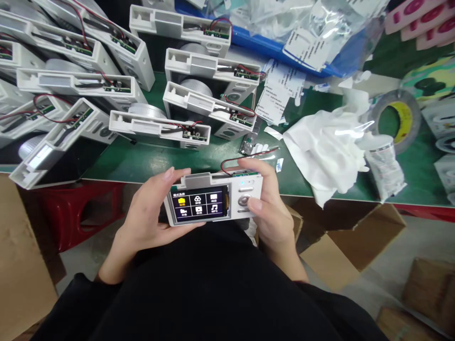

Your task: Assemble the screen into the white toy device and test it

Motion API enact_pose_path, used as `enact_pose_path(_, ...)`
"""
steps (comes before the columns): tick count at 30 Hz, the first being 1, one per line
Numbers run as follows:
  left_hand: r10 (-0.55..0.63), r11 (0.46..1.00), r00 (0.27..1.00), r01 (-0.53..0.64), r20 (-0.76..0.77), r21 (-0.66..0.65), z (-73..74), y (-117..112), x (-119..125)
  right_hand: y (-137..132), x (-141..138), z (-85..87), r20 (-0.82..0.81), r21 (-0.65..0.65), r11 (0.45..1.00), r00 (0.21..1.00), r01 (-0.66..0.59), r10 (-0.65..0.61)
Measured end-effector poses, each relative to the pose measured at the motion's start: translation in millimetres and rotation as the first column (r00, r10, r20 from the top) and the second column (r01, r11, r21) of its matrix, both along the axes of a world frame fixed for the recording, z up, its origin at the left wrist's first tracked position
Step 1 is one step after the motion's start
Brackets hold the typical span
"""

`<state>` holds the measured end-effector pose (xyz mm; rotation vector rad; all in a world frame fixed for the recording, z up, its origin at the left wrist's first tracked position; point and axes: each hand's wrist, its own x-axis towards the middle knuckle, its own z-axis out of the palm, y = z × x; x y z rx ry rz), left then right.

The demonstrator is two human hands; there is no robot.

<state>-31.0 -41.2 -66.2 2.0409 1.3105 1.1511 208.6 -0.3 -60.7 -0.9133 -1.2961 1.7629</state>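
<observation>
A small white digital camera (236,201) is held between both my hands, above my lap and just in front of the table edge. Its lit screen shows a menu of icons, the top-left one yellow. My left hand (145,213) grips the camera's left end, fingers along the top and thumb below. With my right hand (270,206) I hold the other end, the thumb on the round button pad. The camera's top is uncovered, showing a green circuit board; a dark red and black wire (245,157) rises from it. A small blue light glows near the buttons.
Several similar open-topped cameras (159,129) crowd the green table (142,163) at left and centre. Rightward are a white cloth (323,151), a tape roll (408,118) and a blue tray (256,49) of plastic bags. Below stand a red stool (76,227) and a cardboard box (341,255).
</observation>
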Motion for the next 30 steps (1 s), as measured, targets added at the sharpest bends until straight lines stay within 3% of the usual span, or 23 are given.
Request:
enact_pose_path(11, -0.037, 0.999, 0.999, 0.037, 0.039, 0.001, -9.5, 17, -4, 6, -3, 6.3, -0.017, -0.037, 0.999, 1.0, -0.019, 0.018)
enact_pose_path(20, -0.008, 1.0, 0.999, 0.007, -0.033, -0.021, -7.9, 21, -1, 9, -3, 11.1, 0.072, -0.115, 0.993, 0.997, -0.033, 0.041)
enact_pose_path(30, 0.021, 1.0, 0.998, -0.021, -0.06, -0.008, -10.1, 21, 0, 7, -16, 14.6, 0.109, -0.115, 0.988, 0.99, 0.107, -0.095)
